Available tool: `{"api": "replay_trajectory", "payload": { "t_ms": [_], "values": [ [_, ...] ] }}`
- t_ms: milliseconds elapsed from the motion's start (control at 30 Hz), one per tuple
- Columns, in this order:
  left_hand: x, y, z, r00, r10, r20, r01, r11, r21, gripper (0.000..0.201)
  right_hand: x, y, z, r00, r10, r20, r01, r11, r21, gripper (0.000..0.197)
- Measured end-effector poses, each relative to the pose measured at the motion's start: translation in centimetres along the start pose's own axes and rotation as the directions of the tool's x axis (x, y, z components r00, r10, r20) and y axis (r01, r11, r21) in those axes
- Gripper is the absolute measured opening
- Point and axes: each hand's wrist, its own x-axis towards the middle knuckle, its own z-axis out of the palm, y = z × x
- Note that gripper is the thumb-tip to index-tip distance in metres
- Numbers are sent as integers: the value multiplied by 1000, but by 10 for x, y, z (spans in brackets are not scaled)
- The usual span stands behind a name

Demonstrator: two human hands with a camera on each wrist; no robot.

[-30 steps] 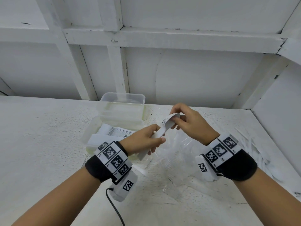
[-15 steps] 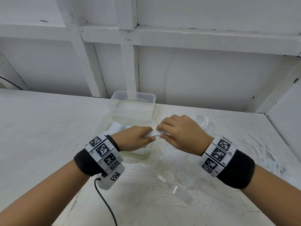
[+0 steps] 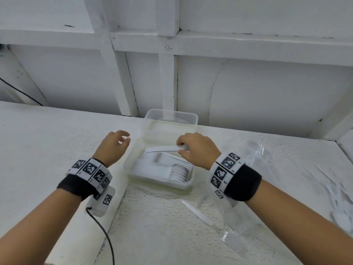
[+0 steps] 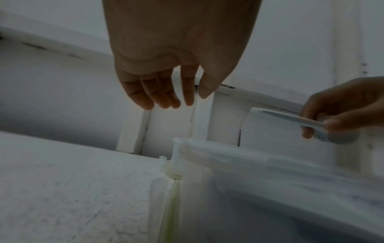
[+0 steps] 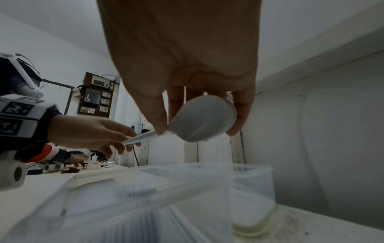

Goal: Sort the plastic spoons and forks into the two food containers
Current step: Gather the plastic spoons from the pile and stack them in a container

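Note:
My right hand [image 3: 181,148] pinches a small nested stack of white plastic spoons [image 3: 164,149] by the bowl end, handles pointing left, just above the near food container [image 3: 133,175]. In the right wrist view the thumb and fingers grip the spoon bowls [image 5: 204,118]. That container holds tidy rows of white cutlery [image 3: 179,172]. Behind it stands a second clear container [image 3: 194,119], which looks empty. My left hand [image 3: 122,139] hovers left of the near container, fingers relaxed and holding nothing; the left wrist view shows its fingers [image 4: 166,93] loosely hanging.
Loose white cutlery [image 3: 340,199] lies scattered at the table's right, beside crumpled clear plastic wrap [image 3: 254,153]. One stray white utensil [image 3: 196,209] lies in front of the near container. A black cable [image 3: 107,236] trails from my left wrist. A white panelled wall closes the back.
My left hand has let go of the spoon stack and moved off to the left. My right hand alone has carried the stack over the near container.

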Motion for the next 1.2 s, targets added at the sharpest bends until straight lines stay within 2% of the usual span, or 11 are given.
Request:
{"api": "replay_trajectory", "payload": {
  "t_ms": [100,233,300,433,533,900,1033,1133,1200],
  "values": [
    [2,-7,5,984,-133,119,146,983,-114,34,16,-16,19,993,62,96,-60,998,-20,22],
    [1,-4,12,962,-178,204,222,952,-213,32,26,-26,40,986,87,140,-93,995,35,21],
    [2,-5,14,960,-179,215,228,947,-228,28,25,-27,47,982,104,157,-118,990,81,22],
    [2,-5,16,960,-183,211,232,944,-236,25,23,-22,55,962,171,213,-228,932,281,22],
    [1,-6,15,960,-186,211,235,942,-238,25,24,-21,52,956,163,244,-240,913,331,24],
    [1,-6,15,958,-182,221,236,938,-252,24,23,-20,54,953,178,246,-245,929,277,19],
    [2,-5,15,956,-190,225,241,945,-223,25,23,-19,57,953,173,249,-238,935,263,24],
    [1,-4,15,959,-186,213,221,963,-154,28,21,-17,56,957,152,246,-213,946,245,31],
    [0,-1,16,974,-159,161,172,983,-69,32,19,-17,53,966,115,233,-171,956,238,32]
  ]
}}
